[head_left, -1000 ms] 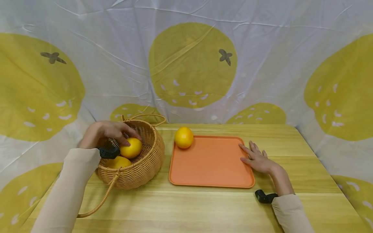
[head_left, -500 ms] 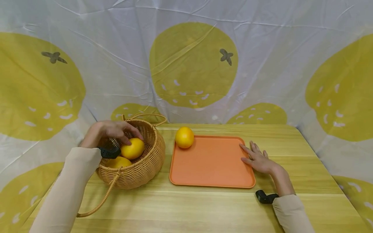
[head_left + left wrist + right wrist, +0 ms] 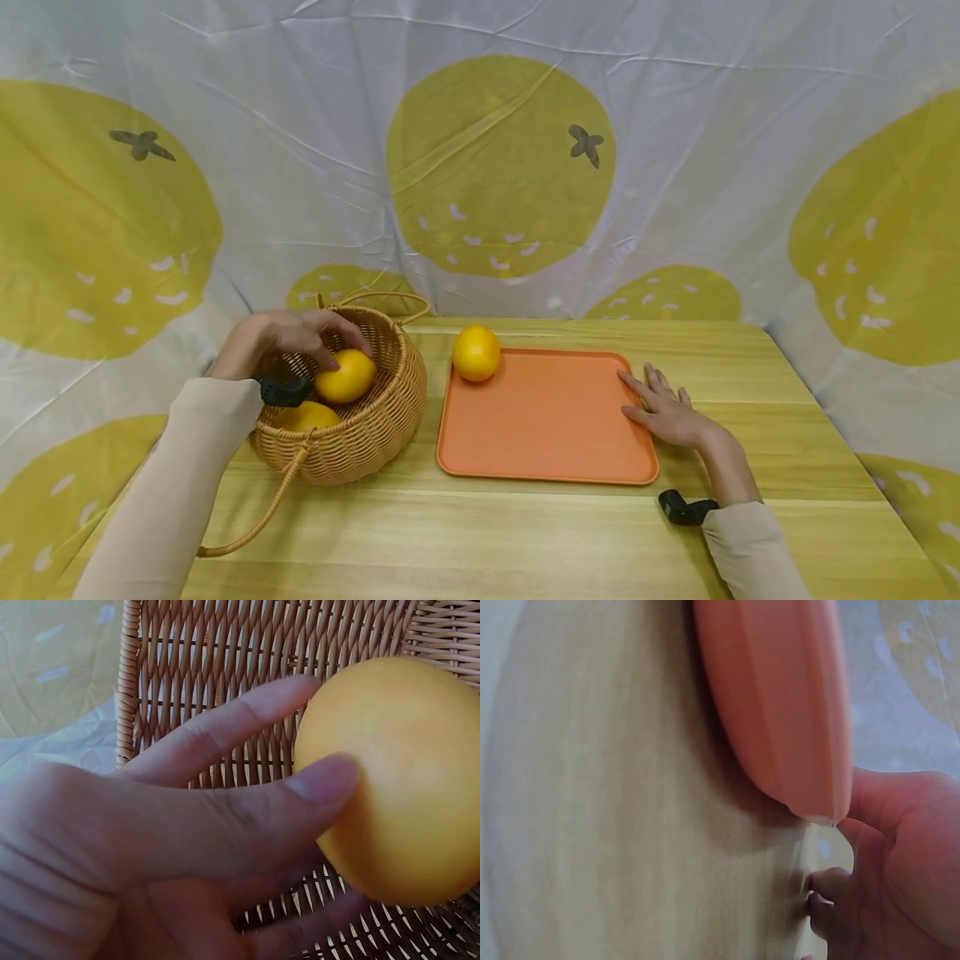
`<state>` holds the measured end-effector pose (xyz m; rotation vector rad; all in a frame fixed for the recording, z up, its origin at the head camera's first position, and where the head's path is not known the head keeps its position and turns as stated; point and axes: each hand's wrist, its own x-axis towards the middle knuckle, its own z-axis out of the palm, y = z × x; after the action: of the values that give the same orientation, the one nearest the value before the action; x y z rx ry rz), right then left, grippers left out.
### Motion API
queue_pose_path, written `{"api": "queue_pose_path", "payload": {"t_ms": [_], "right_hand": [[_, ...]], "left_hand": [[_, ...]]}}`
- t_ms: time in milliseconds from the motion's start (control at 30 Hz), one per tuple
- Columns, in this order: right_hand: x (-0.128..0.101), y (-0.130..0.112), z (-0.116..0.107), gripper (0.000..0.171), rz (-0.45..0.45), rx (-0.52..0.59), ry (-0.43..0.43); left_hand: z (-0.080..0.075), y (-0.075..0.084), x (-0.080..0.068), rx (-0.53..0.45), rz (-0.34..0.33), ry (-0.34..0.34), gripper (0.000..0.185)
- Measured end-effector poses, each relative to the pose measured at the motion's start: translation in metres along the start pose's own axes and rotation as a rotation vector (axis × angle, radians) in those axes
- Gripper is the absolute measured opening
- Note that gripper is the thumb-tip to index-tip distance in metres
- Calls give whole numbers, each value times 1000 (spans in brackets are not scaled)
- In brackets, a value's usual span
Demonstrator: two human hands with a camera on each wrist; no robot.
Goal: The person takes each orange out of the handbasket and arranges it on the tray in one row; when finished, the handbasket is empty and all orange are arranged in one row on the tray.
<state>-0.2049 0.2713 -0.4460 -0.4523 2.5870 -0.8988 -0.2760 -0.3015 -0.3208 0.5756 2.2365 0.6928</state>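
Lower half of the head view: on the bench [image 3: 525, 533] my right hand [image 3: 667, 412] lies flat, fingers spread, against the right edge of the orange tray [image 3: 547, 425], which could skid leftward toward the wicker basket [image 3: 375, 433] if I lean on it. Left of centre, my left hand [image 3: 281, 342] reaches into the basket, its grip pinching the upper orange [image 3: 345, 377] only between thumb and fingertips [image 3: 247, 712]. So shallow a hold on a smooth round fruit could let it slip back onto the orange beneath [image 3: 311, 415] or catch the basket rim.
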Motion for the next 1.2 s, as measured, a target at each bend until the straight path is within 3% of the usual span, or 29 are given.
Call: {"api": "queue_pose_path", "payload": {"t_ms": [267,567,833,933,1100,1200], "right_hand": [[1,2,1,73,-3,4,0],[0,3,1,72,-5,4,6],[0,3,1,74,-10,7,9],[-1,2,1,73,-9,7,9],[-1,1,1,73,-8,11,7],[0,2,1,73,-7,12,7]], "left_hand": [[0,-3,3,-1,-5,3,49],[1,-5,11,-1,57,-92,57],[1,-5,11,12,65,-32,51],[1,-3,10,10,51,-23,50],[1,-4,11,-37,-8,-76,55],[2,-5,11,-51,-1,-91,56]]}}
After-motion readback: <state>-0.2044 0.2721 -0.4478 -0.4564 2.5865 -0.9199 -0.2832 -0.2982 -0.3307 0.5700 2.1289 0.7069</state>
